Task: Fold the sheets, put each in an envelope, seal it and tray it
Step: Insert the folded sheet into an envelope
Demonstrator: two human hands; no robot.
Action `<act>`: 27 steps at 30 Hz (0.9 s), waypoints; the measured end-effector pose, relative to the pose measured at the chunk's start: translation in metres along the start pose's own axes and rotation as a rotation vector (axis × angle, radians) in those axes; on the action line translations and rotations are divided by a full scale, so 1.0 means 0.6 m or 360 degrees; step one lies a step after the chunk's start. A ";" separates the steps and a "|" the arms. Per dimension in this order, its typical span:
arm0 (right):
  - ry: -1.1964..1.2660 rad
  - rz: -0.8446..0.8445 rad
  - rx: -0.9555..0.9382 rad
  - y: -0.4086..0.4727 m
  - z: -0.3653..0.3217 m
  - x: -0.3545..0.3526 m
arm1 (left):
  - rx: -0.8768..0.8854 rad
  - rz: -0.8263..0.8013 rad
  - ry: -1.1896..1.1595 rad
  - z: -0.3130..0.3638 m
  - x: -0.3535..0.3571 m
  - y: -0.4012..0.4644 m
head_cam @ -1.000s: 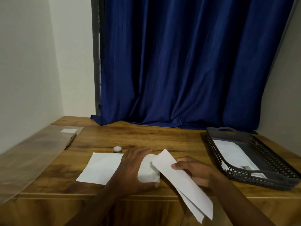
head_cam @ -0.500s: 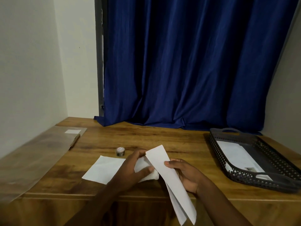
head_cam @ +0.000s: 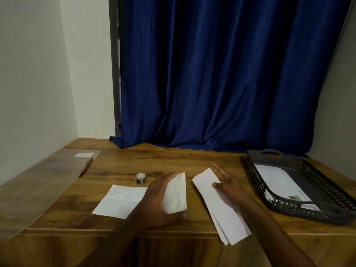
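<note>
My left hand (head_cam: 158, 201) grips a white envelope (head_cam: 176, 192) and holds it tilted up off the wooden table (head_cam: 173, 158), thumb at its lower edge. To its right, my right hand (head_cam: 229, 186) pinches a long folded sheet (head_cam: 221, 209) with the thumb on top and the fingers stretched out behind; the sheet's lower end hangs past the table's front edge. A flat white sheet (head_cam: 119, 201) lies on the table left of my left hand. The dark perforated tray (head_cam: 254, 170) at the right holds a white envelope (head_cam: 277, 180).
A small tape roll (head_cam: 141, 178) stands just behind the flat sheet. A clear plastic sleeve (head_cam: 38, 185) with a pencil (head_cam: 86, 167) beside it covers the table's left side. A blue curtain (head_cam: 221, 74) hangs at the back, with walls on both sides.
My hands have drawn apart. The folded sheet swung right with my right hand, and my left hand raised the envelope off the table and tilted it upright.
</note>
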State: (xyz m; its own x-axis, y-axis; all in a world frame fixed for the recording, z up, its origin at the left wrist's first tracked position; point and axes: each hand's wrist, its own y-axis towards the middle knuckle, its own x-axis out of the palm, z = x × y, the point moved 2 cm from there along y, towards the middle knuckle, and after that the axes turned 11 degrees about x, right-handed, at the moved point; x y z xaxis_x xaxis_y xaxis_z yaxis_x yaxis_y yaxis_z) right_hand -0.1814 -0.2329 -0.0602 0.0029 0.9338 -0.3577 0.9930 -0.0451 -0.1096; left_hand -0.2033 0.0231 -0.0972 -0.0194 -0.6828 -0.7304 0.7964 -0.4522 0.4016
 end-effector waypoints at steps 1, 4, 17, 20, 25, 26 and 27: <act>-0.0074 0.0064 -0.0056 0.006 -0.002 -0.008 | 0.0012 0.0047 -0.0024 0.001 -0.003 -0.001; -0.0082 0.0003 0.0013 0.004 -0.018 -0.009 | 0.0039 0.0223 -0.0063 0.004 -0.013 -0.004; -0.0001 -0.0735 0.0111 -0.021 -0.038 0.074 | 0.0248 0.0402 0.0047 0.010 -0.013 -0.017; -0.0036 -0.0683 0.0123 -0.017 -0.036 0.078 | 0.0284 0.0410 0.0079 0.013 -0.012 -0.016; -0.0175 -0.0455 0.0119 -0.007 -0.031 0.097 | 0.0368 0.0345 0.0325 0.017 -0.006 -0.016; -0.0214 -0.0422 0.0107 -0.006 -0.031 0.101 | 0.0368 0.0324 0.0368 0.014 -0.002 -0.013; -0.0233 -0.0399 0.0100 -0.003 -0.029 0.105 | 0.0375 0.0310 0.0424 0.012 0.001 -0.010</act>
State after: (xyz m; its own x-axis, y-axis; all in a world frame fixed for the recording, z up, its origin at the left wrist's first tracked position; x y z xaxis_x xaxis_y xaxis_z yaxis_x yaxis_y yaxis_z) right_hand -0.1809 -0.1677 -0.0667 -0.2631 0.8578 -0.4416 0.9513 0.1543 -0.2670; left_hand -0.2124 0.0213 -0.0964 0.3002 -0.6100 -0.7333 0.6090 -0.4692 0.6396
